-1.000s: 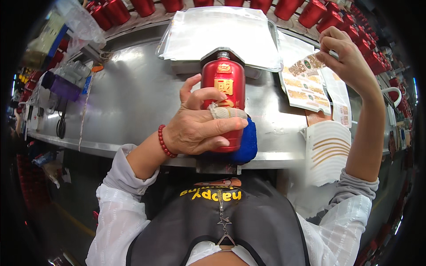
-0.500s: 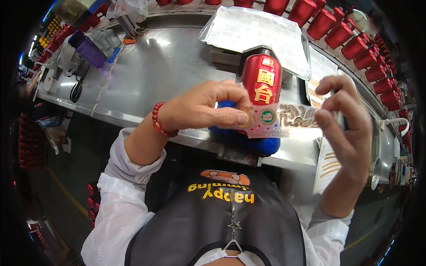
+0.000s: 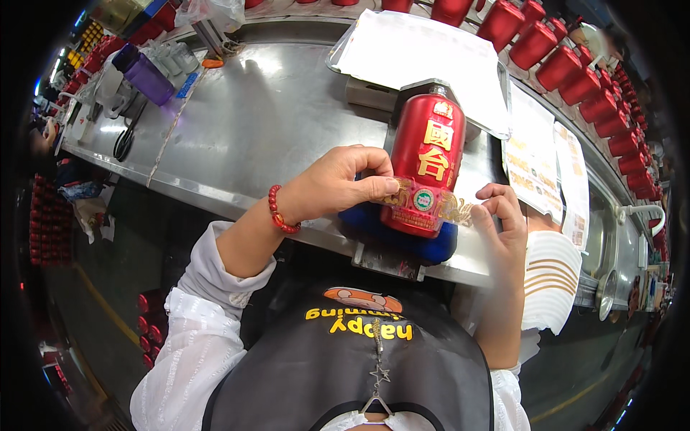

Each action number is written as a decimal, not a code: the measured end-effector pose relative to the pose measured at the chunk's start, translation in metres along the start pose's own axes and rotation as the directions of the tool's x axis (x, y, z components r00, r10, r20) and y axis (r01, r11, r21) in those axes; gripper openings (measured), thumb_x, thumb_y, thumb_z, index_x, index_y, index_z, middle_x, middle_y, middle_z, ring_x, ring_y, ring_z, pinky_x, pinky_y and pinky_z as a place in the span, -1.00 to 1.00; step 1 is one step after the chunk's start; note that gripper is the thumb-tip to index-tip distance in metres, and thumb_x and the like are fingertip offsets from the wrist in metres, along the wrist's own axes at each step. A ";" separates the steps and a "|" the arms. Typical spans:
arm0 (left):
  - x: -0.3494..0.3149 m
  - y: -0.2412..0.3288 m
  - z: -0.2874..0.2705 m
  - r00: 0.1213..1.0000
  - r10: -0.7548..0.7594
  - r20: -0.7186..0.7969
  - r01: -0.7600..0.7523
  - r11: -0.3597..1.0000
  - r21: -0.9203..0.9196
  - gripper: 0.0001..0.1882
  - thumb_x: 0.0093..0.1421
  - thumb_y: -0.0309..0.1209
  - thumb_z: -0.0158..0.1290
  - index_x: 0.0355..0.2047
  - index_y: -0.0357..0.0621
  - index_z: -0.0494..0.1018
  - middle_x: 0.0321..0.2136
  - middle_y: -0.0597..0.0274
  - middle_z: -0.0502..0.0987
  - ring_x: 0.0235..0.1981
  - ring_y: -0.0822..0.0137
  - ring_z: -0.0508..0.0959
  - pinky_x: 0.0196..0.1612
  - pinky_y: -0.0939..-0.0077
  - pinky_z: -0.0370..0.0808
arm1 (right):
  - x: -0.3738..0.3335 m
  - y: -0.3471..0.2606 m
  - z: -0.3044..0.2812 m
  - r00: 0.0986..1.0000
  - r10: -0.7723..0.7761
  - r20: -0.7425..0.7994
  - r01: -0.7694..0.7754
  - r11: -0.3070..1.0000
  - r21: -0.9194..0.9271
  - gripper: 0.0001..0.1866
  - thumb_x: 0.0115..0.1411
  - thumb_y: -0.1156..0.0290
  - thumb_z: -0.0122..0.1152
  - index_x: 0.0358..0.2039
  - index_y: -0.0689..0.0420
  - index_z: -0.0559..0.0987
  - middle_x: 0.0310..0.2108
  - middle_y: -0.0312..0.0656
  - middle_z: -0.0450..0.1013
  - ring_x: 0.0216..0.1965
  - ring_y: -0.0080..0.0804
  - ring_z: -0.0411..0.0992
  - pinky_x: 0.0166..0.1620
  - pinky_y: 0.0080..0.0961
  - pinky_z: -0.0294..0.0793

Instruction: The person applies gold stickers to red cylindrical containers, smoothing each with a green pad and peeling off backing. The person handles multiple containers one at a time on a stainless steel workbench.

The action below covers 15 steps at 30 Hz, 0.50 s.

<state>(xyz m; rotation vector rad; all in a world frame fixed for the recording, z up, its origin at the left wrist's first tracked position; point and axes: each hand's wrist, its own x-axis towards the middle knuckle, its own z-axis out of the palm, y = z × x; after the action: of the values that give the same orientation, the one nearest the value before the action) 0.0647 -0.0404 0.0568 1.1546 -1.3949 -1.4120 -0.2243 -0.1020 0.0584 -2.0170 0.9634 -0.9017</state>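
Observation:
A red bottle (image 3: 424, 154) with gold lettering lies neck away from me on a blue padded rest (image 3: 359, 223). Across its lower part stretches a clear decal strip (image 3: 425, 199) with gold figures and a round green emblem. My left hand (image 3: 345, 183), a red bead bracelet at its wrist, pinches the strip's left end. At the other end, my right hand (image 3: 501, 215) is closed on the strip with thumb and fingers, its forearm partly blurred. Whether the strip touches the bottle all along I cannot tell.
White sheets cover a tray (image 3: 420, 57) behind the bottle. Decal sheets (image 3: 532, 154) hang over the bench at right. A purple bottle (image 3: 144, 75), scissors (image 3: 123, 140) and a blue clip-like item (image 3: 187, 85) lie at left. Red bottles (image 3: 535, 50) line the far shelf.
My right hand has come left and down, its fingers closing on the strip. The strip now lies over the bottle's lower part, and the curled decal sheet at right is more in view.

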 end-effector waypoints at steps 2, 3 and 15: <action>0.001 0.000 0.000 1.000 0.017 -0.007 -0.016 0.999 0.048 -0.77 0.32 -0.34 0.18 -0.38 -0.26 0.49 -0.41 0.37 0.50 -0.33 0.56 0.49 -0.21 0.59 0.53 | 0.000 0.004 0.002 1.000 0.002 -0.003 -0.002 1.000 0.008 -0.72 0.26 0.38 0.33 -0.46 0.27 0.46 -0.22 -0.10 0.43 -0.20 -0.37 0.39 -0.17 -0.52 0.37; 0.001 0.001 -0.001 1.000 0.024 -0.010 -0.024 0.997 0.073 -0.76 0.32 -0.33 0.18 -0.38 -0.26 0.49 -0.41 0.36 0.50 -0.33 0.56 0.49 -0.21 0.58 0.53 | 0.000 0.006 0.003 1.000 0.003 -0.005 -0.003 1.000 0.014 -0.72 0.26 0.38 0.33 -0.46 0.27 0.46 -0.22 -0.10 0.43 -0.20 -0.37 0.39 -0.17 -0.52 0.37; 0.002 -0.001 0.000 0.998 0.054 -0.031 -0.051 0.994 0.101 -0.73 0.31 -0.30 0.18 -0.39 -0.27 0.48 -0.40 0.30 0.47 -0.34 0.52 0.49 -0.23 0.56 0.52 | 0.001 0.014 0.006 1.000 0.003 0.000 -0.003 1.000 0.019 -0.72 0.26 0.37 0.33 -0.46 0.26 0.46 -0.21 -0.09 0.43 -0.20 -0.36 0.38 -0.15 -0.52 0.37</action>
<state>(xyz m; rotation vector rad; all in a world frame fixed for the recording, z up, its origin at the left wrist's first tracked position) 0.0642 -0.0425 0.0555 1.1913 -1.4758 -1.2932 -0.2234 -0.1073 0.0442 -1.9994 0.9544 -0.9063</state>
